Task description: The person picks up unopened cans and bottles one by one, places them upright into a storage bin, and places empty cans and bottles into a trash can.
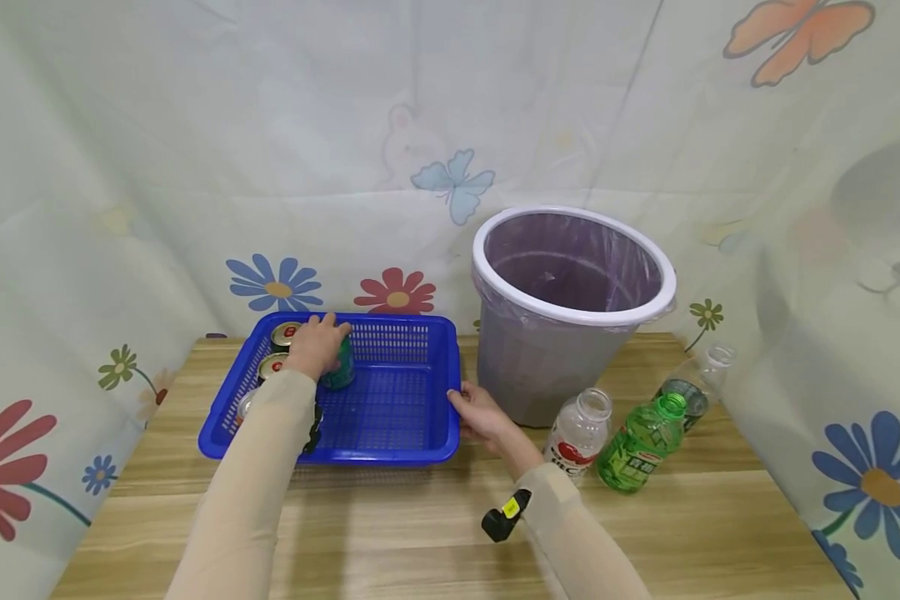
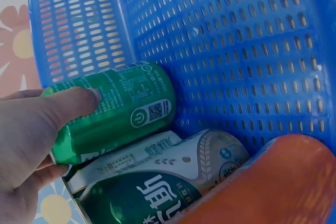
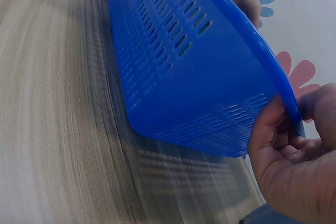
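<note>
A blue plastic basket (image 1: 390,455) stands on the left part of the table. Inside it, my left hand (image 1: 317,344) grips a green drink can (image 2: 115,108), thumb across its side in the left wrist view. That can stands on the basket floor beside several others. Among these are a green-and-silver can (image 2: 157,182) and an orange can (image 2: 278,182), with gold-topped cans (image 1: 273,365) along the left wall. My right hand (image 1: 483,412) pinches the basket's right rim between thumb and fingers, as the right wrist view (image 3: 294,156) also shows.
A grey bin (image 1: 540,367) with a white rim and a plastic liner stands behind and right of the basket. In front of it are a clear bottle (image 1: 581,429), a green bottle (image 1: 642,442) and another clear bottle (image 1: 693,385), all uncapped. A patterned curtain (image 1: 330,150) hangs behind.
</note>
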Demonstrator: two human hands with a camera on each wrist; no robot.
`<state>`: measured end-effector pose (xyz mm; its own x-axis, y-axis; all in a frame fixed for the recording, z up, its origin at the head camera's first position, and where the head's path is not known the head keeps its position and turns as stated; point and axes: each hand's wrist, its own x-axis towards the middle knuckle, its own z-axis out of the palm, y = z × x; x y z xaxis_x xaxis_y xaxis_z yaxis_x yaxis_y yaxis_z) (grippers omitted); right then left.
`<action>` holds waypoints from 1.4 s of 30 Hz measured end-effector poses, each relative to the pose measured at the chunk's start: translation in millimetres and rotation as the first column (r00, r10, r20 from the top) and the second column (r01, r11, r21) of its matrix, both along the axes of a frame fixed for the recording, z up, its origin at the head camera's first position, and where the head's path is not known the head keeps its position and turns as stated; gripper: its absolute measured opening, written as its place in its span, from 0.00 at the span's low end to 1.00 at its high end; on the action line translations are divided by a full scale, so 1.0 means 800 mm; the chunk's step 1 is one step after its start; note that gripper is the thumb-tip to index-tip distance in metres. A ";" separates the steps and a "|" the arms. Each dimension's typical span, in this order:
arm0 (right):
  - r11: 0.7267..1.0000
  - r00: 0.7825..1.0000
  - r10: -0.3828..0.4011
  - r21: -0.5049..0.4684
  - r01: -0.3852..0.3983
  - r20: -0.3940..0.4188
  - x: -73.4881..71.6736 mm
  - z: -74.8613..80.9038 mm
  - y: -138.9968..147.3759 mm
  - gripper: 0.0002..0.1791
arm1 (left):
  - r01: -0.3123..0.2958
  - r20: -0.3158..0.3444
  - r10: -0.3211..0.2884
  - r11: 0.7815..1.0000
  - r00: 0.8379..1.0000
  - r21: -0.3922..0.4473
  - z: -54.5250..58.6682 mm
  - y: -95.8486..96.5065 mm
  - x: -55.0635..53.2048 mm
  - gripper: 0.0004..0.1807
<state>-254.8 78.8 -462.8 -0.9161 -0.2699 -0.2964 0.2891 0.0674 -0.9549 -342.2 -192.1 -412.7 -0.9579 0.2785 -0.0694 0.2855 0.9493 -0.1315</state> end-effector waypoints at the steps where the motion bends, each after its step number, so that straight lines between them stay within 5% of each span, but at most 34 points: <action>1: 1.000 1.000 0.000 -0.002 0.000 0.001 0.000 0.000 0.000 0.22 | 0.000 0.002 0.000 1.000 1.000 -0.002 0.000 0.000 0.000 0.35; 17: 1.000 1.000 0.000 -0.005 0.000 -0.020 -0.001 -0.002 -0.001 0.21 | 0.004 0.000 -0.004 1.000 1.000 -0.027 0.001 0.001 0.005 0.36; 27: 0.999 1.000 -0.022 0.024 0.023 -0.011 -0.004 -0.005 0.000 0.18 | -0.054 0.076 0.050 0.997 0.996 0.054 0.007 0.007 0.013 0.38; 42: 0.990 0.997 -0.046 0.131 0.055 -0.067 0.000 0.000 0.001 0.11 | 0.058 -0.041 -0.055 0.994 0.998 0.093 0.031 0.001 0.033 0.29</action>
